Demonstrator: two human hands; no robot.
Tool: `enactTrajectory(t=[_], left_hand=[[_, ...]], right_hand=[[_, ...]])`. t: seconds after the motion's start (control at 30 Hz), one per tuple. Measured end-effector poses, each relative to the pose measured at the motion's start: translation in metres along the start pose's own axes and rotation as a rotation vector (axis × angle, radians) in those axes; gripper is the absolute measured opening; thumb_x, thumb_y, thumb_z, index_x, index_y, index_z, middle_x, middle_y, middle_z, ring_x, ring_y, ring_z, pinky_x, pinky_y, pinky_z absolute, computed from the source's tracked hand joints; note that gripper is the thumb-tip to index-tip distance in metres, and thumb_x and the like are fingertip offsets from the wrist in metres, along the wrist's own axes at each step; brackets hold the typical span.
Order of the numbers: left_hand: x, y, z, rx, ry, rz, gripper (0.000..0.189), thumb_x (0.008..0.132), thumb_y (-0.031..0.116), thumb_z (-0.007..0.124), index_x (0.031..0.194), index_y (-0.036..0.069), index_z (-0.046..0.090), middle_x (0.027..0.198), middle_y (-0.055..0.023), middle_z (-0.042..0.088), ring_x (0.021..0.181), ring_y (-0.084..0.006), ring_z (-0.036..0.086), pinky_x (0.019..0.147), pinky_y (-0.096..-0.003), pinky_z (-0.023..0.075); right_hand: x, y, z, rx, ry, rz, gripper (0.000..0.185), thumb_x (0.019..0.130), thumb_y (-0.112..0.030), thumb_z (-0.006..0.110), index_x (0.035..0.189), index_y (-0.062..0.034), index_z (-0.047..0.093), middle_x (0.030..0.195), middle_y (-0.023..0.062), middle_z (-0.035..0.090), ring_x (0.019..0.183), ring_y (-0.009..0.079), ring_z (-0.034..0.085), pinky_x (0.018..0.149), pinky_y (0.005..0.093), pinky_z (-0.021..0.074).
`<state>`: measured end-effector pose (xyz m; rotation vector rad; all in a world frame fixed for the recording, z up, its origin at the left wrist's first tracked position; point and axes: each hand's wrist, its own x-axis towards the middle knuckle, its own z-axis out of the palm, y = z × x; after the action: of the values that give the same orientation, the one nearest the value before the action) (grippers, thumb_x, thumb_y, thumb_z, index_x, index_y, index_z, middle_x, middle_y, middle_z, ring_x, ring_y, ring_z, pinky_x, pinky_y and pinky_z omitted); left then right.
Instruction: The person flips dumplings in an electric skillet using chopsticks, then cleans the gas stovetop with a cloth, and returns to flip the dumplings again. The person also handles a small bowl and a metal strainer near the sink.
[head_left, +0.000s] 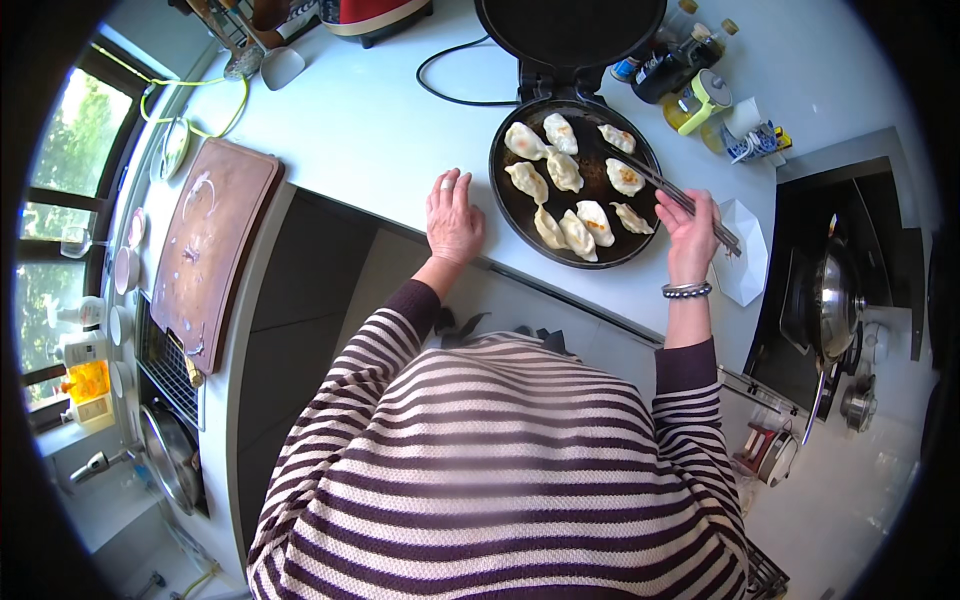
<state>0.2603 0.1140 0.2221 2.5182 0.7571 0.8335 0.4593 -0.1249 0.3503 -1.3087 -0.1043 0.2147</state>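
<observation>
Before me stands an electric griddle (525, 240) with its black lid (574, 30) raised. Several dumplings (564, 171) lie on its dark plate, a few with browned patches facing up. My right hand (690, 225) grips a pair of dark chopsticks (667, 187) at the griddle's right edge. Their tips reach in between the upper right dumpling (617, 138) and the browned one (625, 177) below it; whether they touch either I cannot tell. My left hand (456, 217) rests on the front of the white counter, left of the griddle, and holds nothing.
A white angular plate (742, 259) sits right of the griddle, beside a hob with a lidded wok (832, 300). Bottles (671, 71) and an oil jug (697, 105) line the back right. At left, a cutting board (214, 247) lies near the sink. A black cord (427, 75) loops behind.
</observation>
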Motion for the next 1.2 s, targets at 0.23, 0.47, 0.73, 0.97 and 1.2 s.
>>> enactTrajectory(t=[0.23,0.47,0.73,0.97,1.2], left_hand=[[0.0,0.0,0.0,-0.001,0.0,0.011,0.052,0.071,0.008,0.053,0.123,0.001,0.047,0.13,-0.0185,0.045,0.127,-0.0363,0.036,0.103,-0.0464,0.0316],[0.0,-0.002,0.001,0.005,0.0,0.004,0.051,0.072,0.008,0.052,0.123,0.001,0.048,0.13,-0.0183,0.046,0.127,-0.0361,0.037,0.104,-0.046,0.0316],[0.0,0.0,-0.001,0.018,0.0,0.011,0.051,0.071,0.008,0.053,0.122,0.002,0.049,0.127,-0.0172,0.048,0.127,-0.0344,0.038,0.104,-0.0459,0.0312],[0.003,0.002,-0.001,0.003,0.005,0.016,0.05,0.071,0.007,0.054,0.12,0.002,0.049,0.125,-0.0166,0.05,0.126,-0.034,0.038,0.104,-0.0458,0.0315],[0.001,0.001,-0.001,-0.003,0.011,0.028,0.05,0.07,0.007,0.054,0.12,0.002,0.05,0.125,-0.0165,0.05,0.126,-0.0341,0.039,0.103,-0.0459,0.0317]], right_hand=[[-0.03,0.004,0.045,-0.356,-0.221,-0.317,0.018,0.092,-0.017,0.06,0.097,0.0001,0.058,0.085,0.0064,0.064,0.076,0.0139,0.066,0.064,0.0237,0.0541],[-0.028,0.014,0.065,-0.623,-0.299,-0.511,0.01,0.086,-0.008,0.061,0.09,0.0005,0.063,0.081,0.0095,0.062,0.071,0.0205,0.061,0.065,0.0302,0.0499],[-0.015,0.027,0.065,-0.682,-0.247,-0.709,0.01,0.086,-0.01,0.06,0.087,-0.0005,0.064,0.081,0.0106,0.061,0.075,0.026,0.061,0.068,0.0363,0.0492],[0.038,0.018,0.018,-0.081,0.039,-0.071,0.04,0.095,-0.038,0.051,0.103,0.0017,0.051,0.094,0.0172,0.063,0.083,0.0284,0.069,0.071,0.0358,0.0562],[0.013,0.003,0.027,-0.282,-0.062,-0.248,0.033,0.096,-0.029,0.053,0.102,0.003,0.057,0.093,0.0127,0.064,0.082,0.0217,0.069,0.068,0.0274,0.0554]])
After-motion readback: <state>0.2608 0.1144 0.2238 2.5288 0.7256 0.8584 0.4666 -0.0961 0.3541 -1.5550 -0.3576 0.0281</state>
